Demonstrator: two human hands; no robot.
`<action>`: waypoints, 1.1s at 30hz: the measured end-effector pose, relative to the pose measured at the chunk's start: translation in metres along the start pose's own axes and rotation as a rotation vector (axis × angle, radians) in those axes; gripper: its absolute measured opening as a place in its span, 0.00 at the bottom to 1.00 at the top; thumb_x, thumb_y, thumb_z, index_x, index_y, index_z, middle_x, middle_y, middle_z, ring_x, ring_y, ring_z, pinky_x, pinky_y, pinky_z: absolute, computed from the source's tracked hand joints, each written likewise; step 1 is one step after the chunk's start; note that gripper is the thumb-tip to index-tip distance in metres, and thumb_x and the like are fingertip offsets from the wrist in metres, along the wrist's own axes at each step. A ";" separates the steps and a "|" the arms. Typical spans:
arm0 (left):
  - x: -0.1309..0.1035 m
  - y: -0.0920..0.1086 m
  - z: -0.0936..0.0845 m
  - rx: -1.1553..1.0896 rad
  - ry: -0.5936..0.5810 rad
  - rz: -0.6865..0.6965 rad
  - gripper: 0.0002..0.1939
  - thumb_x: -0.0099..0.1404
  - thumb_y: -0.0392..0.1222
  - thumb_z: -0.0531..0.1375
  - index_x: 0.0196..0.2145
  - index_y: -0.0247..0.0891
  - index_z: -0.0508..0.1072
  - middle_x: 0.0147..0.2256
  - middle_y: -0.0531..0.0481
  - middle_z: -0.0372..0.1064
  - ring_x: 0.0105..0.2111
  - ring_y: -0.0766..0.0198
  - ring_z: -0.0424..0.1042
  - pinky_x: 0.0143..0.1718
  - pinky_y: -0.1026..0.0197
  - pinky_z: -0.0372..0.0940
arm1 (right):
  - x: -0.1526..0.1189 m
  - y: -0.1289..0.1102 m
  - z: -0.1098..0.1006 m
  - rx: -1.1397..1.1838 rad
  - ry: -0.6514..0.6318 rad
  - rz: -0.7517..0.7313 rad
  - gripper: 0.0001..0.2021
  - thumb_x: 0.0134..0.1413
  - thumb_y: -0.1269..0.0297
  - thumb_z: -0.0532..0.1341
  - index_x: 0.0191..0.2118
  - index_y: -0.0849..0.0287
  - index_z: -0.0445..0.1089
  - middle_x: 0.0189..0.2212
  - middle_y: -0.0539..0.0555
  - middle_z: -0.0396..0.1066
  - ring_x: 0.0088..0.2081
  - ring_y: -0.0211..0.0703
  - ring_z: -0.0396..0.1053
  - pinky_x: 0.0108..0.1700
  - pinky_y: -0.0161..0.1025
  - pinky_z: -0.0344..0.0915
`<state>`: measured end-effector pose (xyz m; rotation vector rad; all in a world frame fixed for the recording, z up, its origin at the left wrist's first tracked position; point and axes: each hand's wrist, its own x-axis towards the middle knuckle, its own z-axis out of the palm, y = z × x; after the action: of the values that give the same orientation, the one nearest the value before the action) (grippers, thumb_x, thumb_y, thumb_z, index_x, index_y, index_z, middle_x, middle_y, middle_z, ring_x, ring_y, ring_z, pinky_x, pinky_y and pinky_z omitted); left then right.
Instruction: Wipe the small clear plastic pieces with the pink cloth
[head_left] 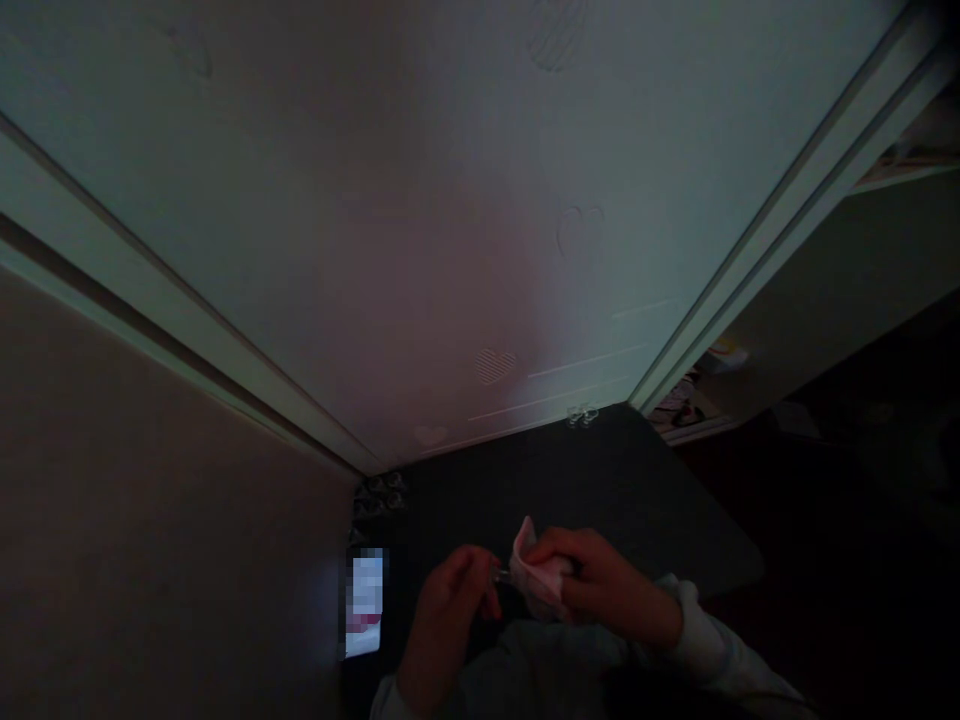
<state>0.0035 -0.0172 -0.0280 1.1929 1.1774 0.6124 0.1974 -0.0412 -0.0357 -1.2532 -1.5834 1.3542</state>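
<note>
The scene is dim. My left hand (459,590) pinches the end of a small, clear, shiny piece (501,574), perhaps the stem or base of a little glass. Its other end goes into a pale pink cloth (534,580), so its full shape is hidden. My right hand (589,575) grips that cloth, fingers bent around it. Both hands are close together above the near side of the dark tabletop (525,480).
Two or so small clear glasses (582,416) stand at the table's back right. Several more clear glasses (384,494) cluster at the back left. A lit phone-like screen (364,605) is at the left edge. A white heart-patterned panel (375,250) rises behind; shelves (686,405) show at right.
</note>
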 end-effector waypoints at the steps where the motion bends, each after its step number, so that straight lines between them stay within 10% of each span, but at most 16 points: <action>1: 0.001 -0.001 0.000 -0.028 -0.014 -0.015 0.26 0.57 0.64 0.56 0.30 0.34 0.71 0.17 0.55 0.64 0.21 0.65 0.63 0.25 0.64 0.57 | 0.000 0.001 0.000 -0.010 -0.001 -0.003 0.17 0.35 0.73 0.52 0.33 0.60 0.73 0.26 0.50 0.72 0.25 0.38 0.64 0.28 0.33 0.58; 33: -0.006 0.000 -0.008 -0.119 -0.208 0.104 0.13 0.59 0.47 0.62 0.40 0.39 0.72 0.34 0.51 0.68 0.36 0.62 0.67 0.38 0.63 0.62 | 0.001 0.011 0.003 0.362 0.023 0.113 0.12 0.33 0.76 0.56 0.29 0.58 0.69 0.32 0.50 0.70 0.35 0.43 0.67 0.39 0.37 0.61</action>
<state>-0.0061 -0.0197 -0.0254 1.1903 0.8966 0.6118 0.1973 -0.0414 -0.0475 -1.1412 -1.1971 1.6061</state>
